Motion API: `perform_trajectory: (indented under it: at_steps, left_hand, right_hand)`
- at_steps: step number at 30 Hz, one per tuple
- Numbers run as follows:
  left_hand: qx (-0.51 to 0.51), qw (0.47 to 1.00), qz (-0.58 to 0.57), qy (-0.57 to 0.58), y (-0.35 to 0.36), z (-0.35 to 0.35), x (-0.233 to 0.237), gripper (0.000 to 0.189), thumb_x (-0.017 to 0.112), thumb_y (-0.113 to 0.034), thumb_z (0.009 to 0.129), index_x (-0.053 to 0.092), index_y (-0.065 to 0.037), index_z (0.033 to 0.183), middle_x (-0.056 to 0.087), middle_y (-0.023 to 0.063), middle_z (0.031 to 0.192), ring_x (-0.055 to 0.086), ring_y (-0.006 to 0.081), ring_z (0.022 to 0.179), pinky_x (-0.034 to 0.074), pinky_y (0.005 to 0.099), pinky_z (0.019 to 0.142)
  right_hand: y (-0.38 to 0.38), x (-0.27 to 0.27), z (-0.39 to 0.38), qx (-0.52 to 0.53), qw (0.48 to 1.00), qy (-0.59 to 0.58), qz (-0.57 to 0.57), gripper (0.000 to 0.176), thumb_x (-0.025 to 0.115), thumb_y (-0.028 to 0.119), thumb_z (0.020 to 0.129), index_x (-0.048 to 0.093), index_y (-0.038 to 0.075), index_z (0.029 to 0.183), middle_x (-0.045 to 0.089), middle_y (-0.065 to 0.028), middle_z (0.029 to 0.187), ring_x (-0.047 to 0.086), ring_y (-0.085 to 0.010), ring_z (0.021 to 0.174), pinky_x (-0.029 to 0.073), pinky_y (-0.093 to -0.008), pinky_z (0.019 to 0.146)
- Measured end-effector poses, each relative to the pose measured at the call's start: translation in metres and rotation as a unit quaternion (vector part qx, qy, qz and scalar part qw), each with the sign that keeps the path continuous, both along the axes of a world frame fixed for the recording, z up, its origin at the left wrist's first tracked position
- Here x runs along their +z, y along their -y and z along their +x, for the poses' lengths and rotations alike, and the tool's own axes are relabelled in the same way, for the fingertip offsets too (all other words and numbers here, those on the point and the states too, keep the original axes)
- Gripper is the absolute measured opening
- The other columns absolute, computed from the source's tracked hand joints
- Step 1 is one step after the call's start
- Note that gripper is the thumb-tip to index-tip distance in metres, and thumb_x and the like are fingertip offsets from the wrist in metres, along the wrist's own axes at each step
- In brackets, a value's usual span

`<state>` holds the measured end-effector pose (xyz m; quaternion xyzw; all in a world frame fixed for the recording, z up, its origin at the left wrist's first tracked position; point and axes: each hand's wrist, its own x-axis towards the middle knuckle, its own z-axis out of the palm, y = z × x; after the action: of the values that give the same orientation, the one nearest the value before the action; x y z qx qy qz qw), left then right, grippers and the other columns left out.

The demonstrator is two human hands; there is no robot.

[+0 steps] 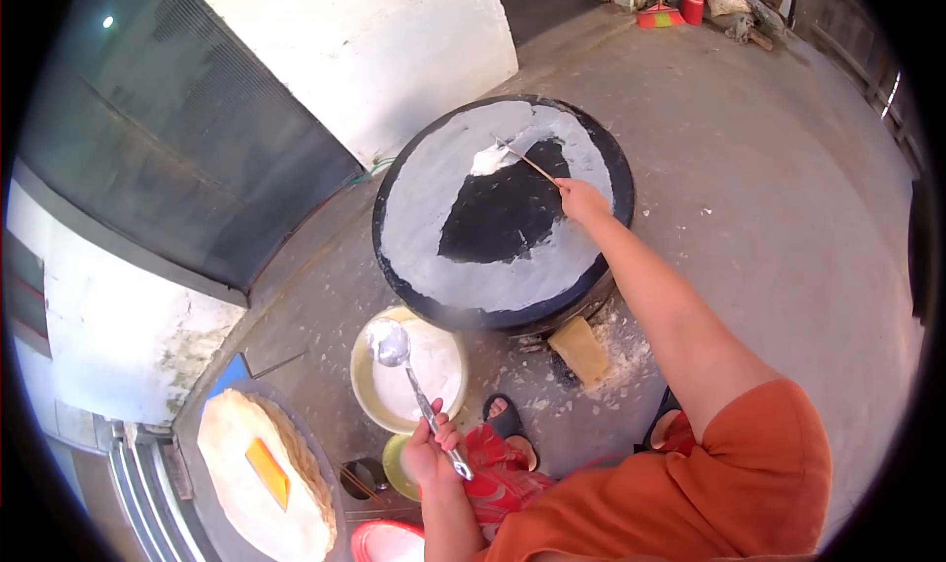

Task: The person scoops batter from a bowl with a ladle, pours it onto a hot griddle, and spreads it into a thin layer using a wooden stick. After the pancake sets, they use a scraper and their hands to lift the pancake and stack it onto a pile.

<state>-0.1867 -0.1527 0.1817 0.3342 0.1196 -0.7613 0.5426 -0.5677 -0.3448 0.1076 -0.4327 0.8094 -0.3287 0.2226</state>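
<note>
A large round griddle (503,212) has a ring of thin greyish-white batter (419,202) around its dark bare middle. My right hand (581,199) is closed on the thin handle of a batter spreader (533,166). The spreader's far end touches a thicker white lump of batter (488,160) on the griddle's far side. In my left hand (432,452), fingers wrapped round its handle, is a metal ladle (390,345) with white batter on its bowl. That bowl hangs over a pale basin (359,390) of white batter.
Lower left, a stack of thin flatbreads (229,463) carries a folded orange item (269,471). Near my left forearm are a red-rimmed basin (363,540), a green bowl (396,463) and a dark pot (363,477). A yellowish block (579,350) sits beneath the griddle's near edge.
</note>
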Motion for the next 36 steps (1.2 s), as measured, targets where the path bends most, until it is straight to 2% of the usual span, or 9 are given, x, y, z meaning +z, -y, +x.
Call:
perform_trajectory:
  at_steps: [6,7,9,16,18,22,30,34,36]
  left_hand:
    - [0.004,1.0,-0.002,-0.02,-0.003,0.007,-0.004,0.032,0.032,-0.018,0.091,0.042,0.007,0.109,0.046,0.0098,0.075,0.038,0.0132,0.052,0.033,0.0237,0.043]
    - [0.002,1.0,-0.007,-0.013,-0.002,0.008,-0.005,0.032,0.032,-0.018,0.091,0.042,0.007,0.109,0.046,0.0098,0.075,0.038,0.0131,0.052,0.033,0.0237,0.043]
    - [0.002,1.0,-0.012,-0.006,-0.002,0.009,-0.007,0.032,0.032,-0.017,0.091,0.042,0.007,0.109,0.046,0.0098,0.075,0.038,0.0131,0.052,0.033,0.0237,0.043]
    - [-0.012,1.0,-0.013,-0.014,-0.001,0.003,-0.004,0.032,0.031,-0.017,0.091,0.042,0.007,0.109,0.045,0.0081,0.074,0.038,0.0118,0.052,0.033,0.023,0.043]
    - [-0.013,1.0,-0.011,0.0,0.0,0.004,-0.003,0.031,0.031,-0.016,0.091,0.042,0.007,0.109,0.045,0.0064,0.073,0.038,0.0102,0.051,0.033,0.0224,0.043]
    - [-0.016,0.999,-0.029,0.032,-0.004,0.005,-0.007,0.032,0.031,-0.017,0.091,0.042,0.007,0.11,0.045,0.0071,0.073,0.038,0.0107,0.052,0.033,0.0223,0.043]
    - [-0.014,0.999,-0.028,0.008,-0.003,0.008,-0.008,0.032,0.031,-0.017,0.091,0.042,0.007,0.109,0.045,0.0067,0.074,0.038,0.0102,0.052,0.033,0.0219,0.043]
    - [-0.009,0.999,-0.029,0.018,-0.005,0.009,-0.005,0.032,0.031,-0.018,0.091,0.042,0.007,0.109,0.045,0.0062,0.073,0.038,0.01,0.052,0.033,0.0215,0.043]
    - [-0.007,0.999,-0.035,0.003,-0.005,0.011,-0.008,0.032,0.031,-0.017,0.091,0.042,0.007,0.109,0.045,0.0077,0.074,0.038,0.0114,0.052,0.033,0.0223,0.043]
  right_hand:
    - [-0.023,0.005,-0.008,0.195,0.98,-0.014,0.027,0.028,0.046,0.021,0.084,0.059,0.019,0.109,0.061,-0.011,0.099,0.059,-0.0261,0.087,0.046,-0.0333,0.075]
    - [-0.028,0.003,-0.015,0.195,0.98,-0.015,0.027,0.028,0.046,0.021,0.084,0.059,0.019,0.109,0.061,-0.011,0.099,0.059,-0.0261,0.087,0.046,-0.0333,0.075]
    - [-0.038,-0.003,-0.023,-0.03,0.999,-0.007,-0.012,0.027,0.047,0.02,0.083,0.06,0.018,0.107,0.062,-0.0106,0.094,0.06,-0.0243,0.085,0.046,-0.0325,0.075]
    - [-0.041,-0.003,0.023,0.17,0.984,-0.048,-0.035,0.027,0.047,0.018,0.083,0.06,0.016,0.106,0.063,-0.0101,0.089,0.06,-0.0246,0.084,0.046,-0.0325,0.074]
    - [-0.046,0.021,0.01,0.211,0.975,0.054,0.042,0.027,0.047,0.017,0.083,0.06,0.015,0.106,0.063,-0.0116,0.089,0.06,-0.0268,0.084,0.046,-0.0334,0.073]
    - [-0.039,-0.013,0.013,0.053,0.998,-0.043,-0.014,0.026,0.048,0.017,0.082,0.06,0.014,0.105,0.063,-0.0127,0.086,0.06,-0.0263,0.081,0.046,-0.0332,0.071]
    - [-0.054,0.011,0.027,0.322,0.942,-0.098,-0.005,0.025,0.049,0.017,0.08,0.062,0.015,0.101,0.063,-0.0106,0.088,0.059,-0.0264,0.084,0.047,-0.0336,0.071]
    - [-0.09,0.07,0.032,0.232,0.961,-0.145,0.043,0.028,0.051,0.015,0.076,0.062,0.019,0.102,0.061,-0.0095,0.092,0.058,-0.0253,0.082,0.047,-0.0347,0.068]
    - [-0.111,0.053,0.063,0.133,0.948,-0.269,-0.102,0.033,0.05,0.01,0.074,0.058,0.018,0.106,0.059,-0.009,0.084,0.057,-0.0263,0.075,0.046,-0.0371,0.065]
